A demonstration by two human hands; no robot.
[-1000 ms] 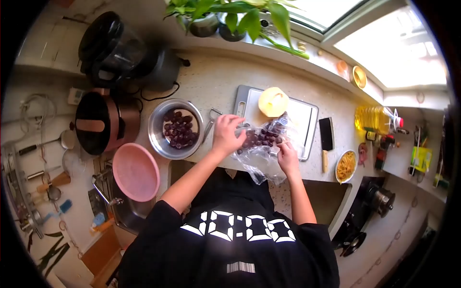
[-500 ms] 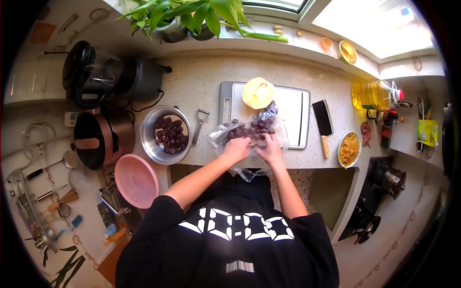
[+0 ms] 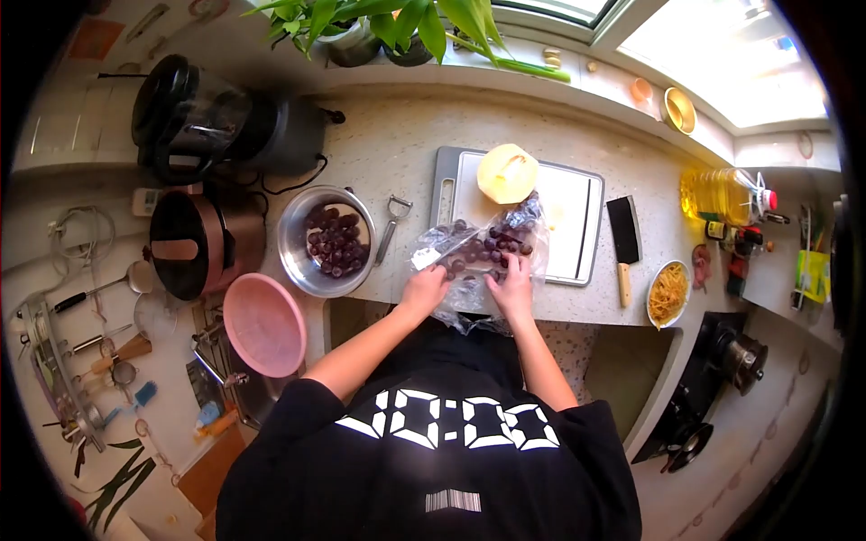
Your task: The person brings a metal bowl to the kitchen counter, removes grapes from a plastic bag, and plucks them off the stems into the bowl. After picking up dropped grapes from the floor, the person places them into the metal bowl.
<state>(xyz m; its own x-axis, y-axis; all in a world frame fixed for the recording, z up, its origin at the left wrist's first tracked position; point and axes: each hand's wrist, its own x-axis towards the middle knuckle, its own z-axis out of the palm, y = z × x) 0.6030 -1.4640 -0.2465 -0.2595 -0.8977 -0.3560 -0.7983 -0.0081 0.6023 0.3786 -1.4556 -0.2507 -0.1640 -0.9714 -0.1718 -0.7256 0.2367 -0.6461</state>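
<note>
A clear plastic bag (image 3: pixel 431 245) of dark grapes (image 3: pixel 507 245) lies over the front left part of the cutting board (image 3: pixel 575 216) and hangs past the counter edge. My left hand (image 3: pixel 426 290) is closed on the bag's left side. At its right side, my right hand (image 3: pixel 511 290) has its fingers bent on the plastic beside the grapes; its fingertips are partly hidden. A peeled, pale yellow round fruit or vegetable (image 3: pixel 507 174) rests on the board behind the bag. Left of my hands, a steel bowl (image 3: pixel 293 261) holds more dark grapes.
A peeler (image 3: pixel 390 230) lies between bowl and board. A cleaver (image 3: pixel 623 236) and a bowl of yellow shreds (image 3: pixel 667 296) are on the right, with an oil bottle (image 3: pixel 717 197) behind. A pink basin (image 3: pixel 264 325) stands at left, near a cooker (image 3: pixel 203 242). The stove (image 3: pixel 699 388) is far right.
My hands have moved apart, the left one going left with its side of the bag. The bag is spread wider and more grapes show. The whole view has shifted slightly.
</note>
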